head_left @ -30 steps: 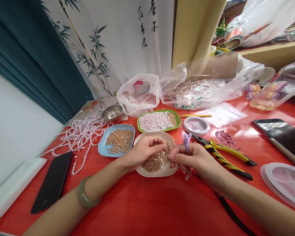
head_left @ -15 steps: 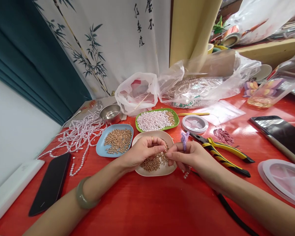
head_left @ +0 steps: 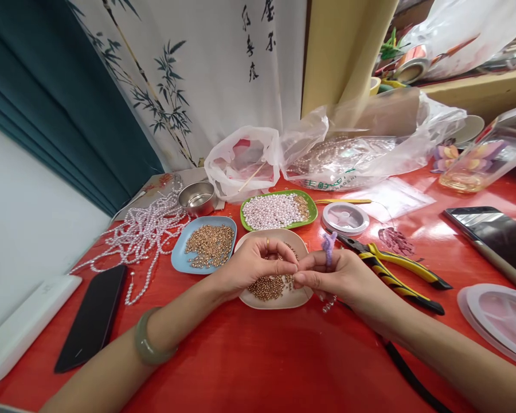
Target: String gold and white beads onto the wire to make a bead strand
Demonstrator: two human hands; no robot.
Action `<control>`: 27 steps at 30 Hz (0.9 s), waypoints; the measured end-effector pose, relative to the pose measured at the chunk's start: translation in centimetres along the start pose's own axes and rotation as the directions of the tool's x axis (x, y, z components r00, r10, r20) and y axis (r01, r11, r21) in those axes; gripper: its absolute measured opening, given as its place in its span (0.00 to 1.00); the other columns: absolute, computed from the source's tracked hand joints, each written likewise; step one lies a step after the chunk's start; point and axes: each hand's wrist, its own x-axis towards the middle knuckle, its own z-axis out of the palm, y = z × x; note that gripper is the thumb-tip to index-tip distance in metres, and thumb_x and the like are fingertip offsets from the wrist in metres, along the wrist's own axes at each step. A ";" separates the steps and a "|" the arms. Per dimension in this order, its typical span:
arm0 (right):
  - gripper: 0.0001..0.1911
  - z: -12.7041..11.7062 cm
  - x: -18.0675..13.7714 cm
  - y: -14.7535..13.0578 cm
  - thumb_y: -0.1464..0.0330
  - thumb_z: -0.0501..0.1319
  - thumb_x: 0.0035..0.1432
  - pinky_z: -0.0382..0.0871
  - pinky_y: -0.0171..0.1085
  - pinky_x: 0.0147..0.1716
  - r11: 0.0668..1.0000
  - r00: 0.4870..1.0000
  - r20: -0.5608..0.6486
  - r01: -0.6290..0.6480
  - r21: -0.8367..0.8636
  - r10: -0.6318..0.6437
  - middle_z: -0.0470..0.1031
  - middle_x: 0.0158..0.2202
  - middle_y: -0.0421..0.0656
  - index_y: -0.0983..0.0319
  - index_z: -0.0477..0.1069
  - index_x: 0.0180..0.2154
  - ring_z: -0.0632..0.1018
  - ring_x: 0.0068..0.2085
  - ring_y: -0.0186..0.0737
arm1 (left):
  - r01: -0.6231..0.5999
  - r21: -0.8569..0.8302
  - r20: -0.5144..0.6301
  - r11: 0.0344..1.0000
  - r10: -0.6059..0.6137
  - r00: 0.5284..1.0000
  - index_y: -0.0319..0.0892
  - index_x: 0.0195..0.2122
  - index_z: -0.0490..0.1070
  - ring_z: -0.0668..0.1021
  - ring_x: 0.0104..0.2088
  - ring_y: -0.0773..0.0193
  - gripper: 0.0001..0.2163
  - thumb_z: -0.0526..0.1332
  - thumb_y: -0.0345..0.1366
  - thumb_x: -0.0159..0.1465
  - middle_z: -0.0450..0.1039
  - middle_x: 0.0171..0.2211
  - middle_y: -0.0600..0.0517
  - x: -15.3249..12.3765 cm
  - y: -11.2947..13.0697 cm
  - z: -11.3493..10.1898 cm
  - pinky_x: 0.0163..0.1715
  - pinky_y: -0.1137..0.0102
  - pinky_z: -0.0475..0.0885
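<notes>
Over the cream plate [head_left: 298, 299], which holds small gold beads [head_left: 265, 288], my two hands meet at the fingertips. My left hand [head_left: 261, 265] is closed in a pinch; what it holds is too small to make out. My right hand [head_left: 332, 272] pinches too, its thumb and forefinger touching the left fingertips. From beneath the right fingers hangs a short beaded strand [head_left: 328, 304] with clear beads. A fuzzy purple band [head_left: 328, 248] is wrapped round a right finger. Behind the hands are a blue plate [head_left: 179, 258] of larger gold beads and a green tray [head_left: 313, 213] of white and gold beads.
White bead strings [head_left: 148, 229] and a metal bowl [head_left: 196, 199] lie left. Yellow-black pliers [head_left: 395, 269], a spool [head_left: 346, 218] and a phone [head_left: 490, 229] are right. Another phone [head_left: 92, 318] lies near the left arm. Plastic bags [head_left: 245, 163] stand at the back.
The fingertips of both hands have come closer together over the cream plate. The whole view has shifted slightly, so things appear a little further right.
</notes>
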 end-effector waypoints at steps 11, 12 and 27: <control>0.06 -0.3 -0.8 -0.8 0.65 0.64 0.45 0.59 0.33 0.24 0.992 0.993 0.061 0.105 -0.074 -0.100 0.71 0.23 0.40 0.61 0.72 0.23 0.68 0.25 0.33 | 0.019 0.208 -0.021 0.978 -0.015 1.000 0.39 0.23 0.73 0.72 0.27 0.70 0.01 0.63 0.30 0.48 0.71 0.23 0.54 -0.8 3.0 -0.2 0.29 0.74 0.65; 0.06 -0.3 -0.9 -0.9 0.65 0.64 0.45 0.59 0.32 0.23 0.993 0.993 0.055 0.103 -0.060 -0.100 0.71 0.22 0.39 0.61 0.72 0.23 0.68 0.24 0.32 | 0.031 0.314 -0.023 0.949 -0.025 0.999 0.39 0.26 0.73 0.72 0.29 0.68 0.03 0.62 0.31 0.49 0.72 0.26 0.53 -0.9 3.3 -0.6 0.30 0.73 0.65; 0.07 -1.0 -0.5 -0.7 0.64 0.65 0.43 0.50 0.30 0.17 0.971 0.971 -0.126 0.214 0.102 -0.201 0.65 0.18 0.36 0.61 0.73 0.21 0.57 0.19 0.27 | 0.070 0.958 -0.038 0.279 -0.119 0.992 0.45 0.26 0.75 0.73 0.31 0.63 0.05 0.60 0.33 0.48 0.75 0.27 0.54 -0.7 2.5 -4.0 0.26 0.70 0.58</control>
